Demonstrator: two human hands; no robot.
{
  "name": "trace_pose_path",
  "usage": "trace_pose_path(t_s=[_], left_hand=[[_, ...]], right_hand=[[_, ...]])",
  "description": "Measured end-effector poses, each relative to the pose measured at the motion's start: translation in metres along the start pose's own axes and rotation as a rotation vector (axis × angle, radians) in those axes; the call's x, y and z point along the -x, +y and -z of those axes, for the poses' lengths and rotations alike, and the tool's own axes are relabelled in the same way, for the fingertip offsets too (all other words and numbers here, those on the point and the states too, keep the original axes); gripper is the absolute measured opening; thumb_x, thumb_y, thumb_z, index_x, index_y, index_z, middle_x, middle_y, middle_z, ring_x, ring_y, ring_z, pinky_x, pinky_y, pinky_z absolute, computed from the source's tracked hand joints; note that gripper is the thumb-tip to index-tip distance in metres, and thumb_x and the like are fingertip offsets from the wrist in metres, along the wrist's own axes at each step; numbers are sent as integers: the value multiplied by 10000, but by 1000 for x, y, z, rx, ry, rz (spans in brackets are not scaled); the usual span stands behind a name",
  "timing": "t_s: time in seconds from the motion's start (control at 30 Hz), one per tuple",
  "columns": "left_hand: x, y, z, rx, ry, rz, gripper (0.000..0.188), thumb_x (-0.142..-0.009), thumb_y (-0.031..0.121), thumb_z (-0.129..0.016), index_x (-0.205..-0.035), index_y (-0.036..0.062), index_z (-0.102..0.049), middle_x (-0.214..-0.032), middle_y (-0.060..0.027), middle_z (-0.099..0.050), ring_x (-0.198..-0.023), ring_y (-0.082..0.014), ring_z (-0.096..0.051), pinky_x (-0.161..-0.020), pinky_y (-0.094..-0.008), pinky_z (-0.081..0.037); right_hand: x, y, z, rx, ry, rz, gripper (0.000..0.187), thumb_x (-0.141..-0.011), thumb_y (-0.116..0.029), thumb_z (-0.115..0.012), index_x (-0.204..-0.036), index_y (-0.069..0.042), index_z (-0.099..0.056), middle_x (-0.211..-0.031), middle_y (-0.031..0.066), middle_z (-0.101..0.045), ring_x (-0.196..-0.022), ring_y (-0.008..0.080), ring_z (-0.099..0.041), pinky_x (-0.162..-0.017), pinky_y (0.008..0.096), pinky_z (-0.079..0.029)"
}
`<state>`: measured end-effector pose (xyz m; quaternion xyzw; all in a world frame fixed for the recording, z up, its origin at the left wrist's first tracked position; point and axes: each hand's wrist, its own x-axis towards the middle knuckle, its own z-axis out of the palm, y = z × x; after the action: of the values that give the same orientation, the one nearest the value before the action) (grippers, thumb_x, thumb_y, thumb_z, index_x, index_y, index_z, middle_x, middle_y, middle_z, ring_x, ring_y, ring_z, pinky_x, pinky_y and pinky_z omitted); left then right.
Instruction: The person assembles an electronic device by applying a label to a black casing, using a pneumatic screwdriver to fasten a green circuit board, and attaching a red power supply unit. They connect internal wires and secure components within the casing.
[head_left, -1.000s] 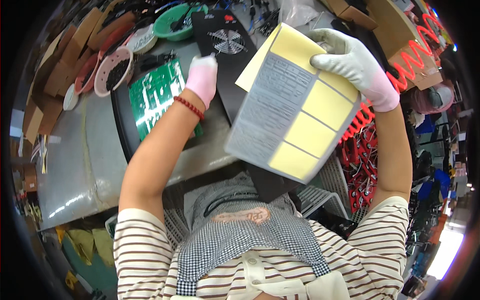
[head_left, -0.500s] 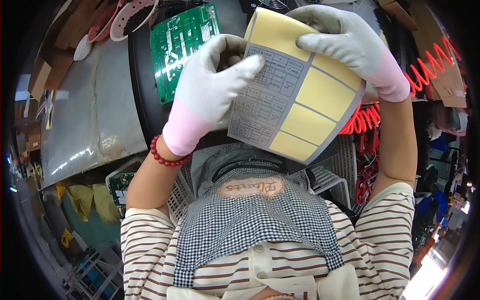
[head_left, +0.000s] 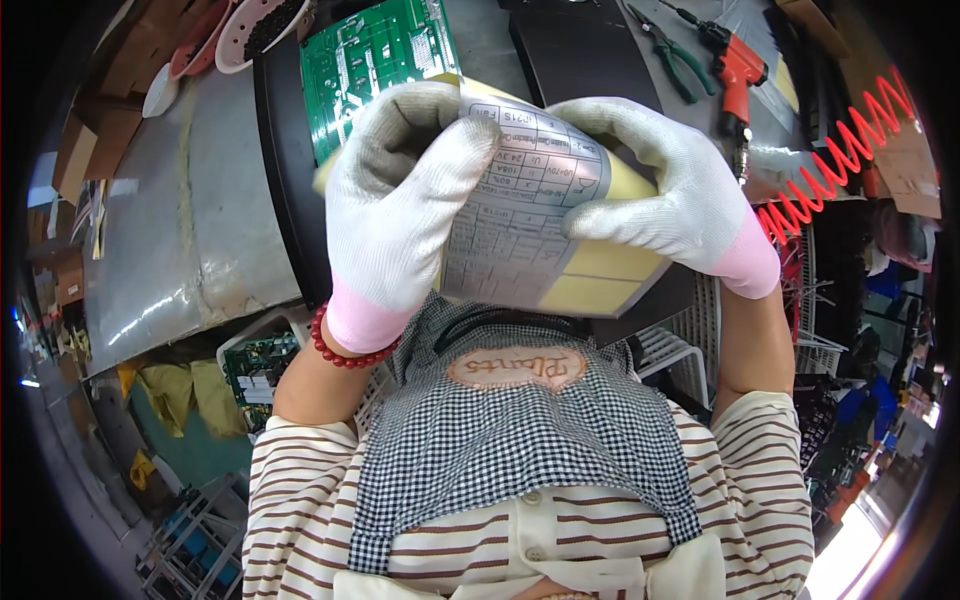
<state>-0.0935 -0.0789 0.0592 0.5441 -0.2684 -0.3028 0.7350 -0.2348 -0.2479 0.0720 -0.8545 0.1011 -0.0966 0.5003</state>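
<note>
Between my two gloved hands is a sheet of labels, bent into a curve, with silver printed labels and yellow backing. My left hand, in a white glove with a pink cuff, pinches its upper left edge between thumb and fingers. On the right side, my right hand grips the sheet, thumb on the front and fingers behind it. Just beyond my left hand lies a green circuit board, partly covered by the hand and the sheet.
A red air screwdriver and green-handled pliers lie at the far right, with a coiled red hose nearby. Far left stands a pink perforated basket of small dark parts. A black panel lies on the metal bench.
The sheet has come lower and nearer, and it now curls more. My right hand has moved down and toward me, uncovering the screwdriver and pliers behind.
</note>
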Motion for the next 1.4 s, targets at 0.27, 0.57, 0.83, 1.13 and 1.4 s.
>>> trace_pose_path(t_s=[0.27, 0.57, 0.83, 1.13, 1.4], left_hand=[[-23, -4, 25, -642, -105, -913, 755, -753, 227, -836, -1371, 23, -452, -1407, -159, -441, -1266, -275, -480, -1099, -423, -368], [-9, 11, 21, -836, -499, -564, 274, -750, 14, -765, -1016, 4, -701, -917, -84, -699, -811, -181, -633, -744, -302, -500], [4, 7, 25, -509, -338, -122, 229, -961, 159, -606, -1073, -30, -671, -881, -68, -676, -845, -123, -640, -741, -260, -500], [0, -25, 13, -459, -243, -520, 651, -875, 26, -704, -1436, -9, -376, -1264, -175, -592, -1098, -211, -624, -941, -332, -528], [11, -13, 10, -271, -160, -91, 210, -892, 117, -728, -1049, -9, -666, -974, -48, -681, -867, -86, -628, -786, -234, -509]], right_hand=[[-1, -21, 1, -25, -18, -138, 421, -749, -133, -792, -1106, 24, -635, -976, 31, -658, -920, 94, -593, -862, 270, -490], [3, -21, 11, 125, -142, -125, 382, -739, -161, -796, -1039, 26, -651, -901, 17, -639, -829, 92, -588, -772, 255, -487], [14, -17, 9, -38, -23, -216, 321, -752, -82, -756, -1038, 24, -658, -944, 27, -664, -886, 93, -618, -834, 249, -495], [13, -20, -11, 152, 140, -150, 267, -747, -98, -777, -963, 13, -666, -877, 31, -636, -832, 89, -595, -768, 244, -486], [18, -19, -14, 347, 212, 20, 247, -737, -93, -775, -932, 15, -670, -850, 50, -626, -811, 141, -609, -744, 264, -480]])
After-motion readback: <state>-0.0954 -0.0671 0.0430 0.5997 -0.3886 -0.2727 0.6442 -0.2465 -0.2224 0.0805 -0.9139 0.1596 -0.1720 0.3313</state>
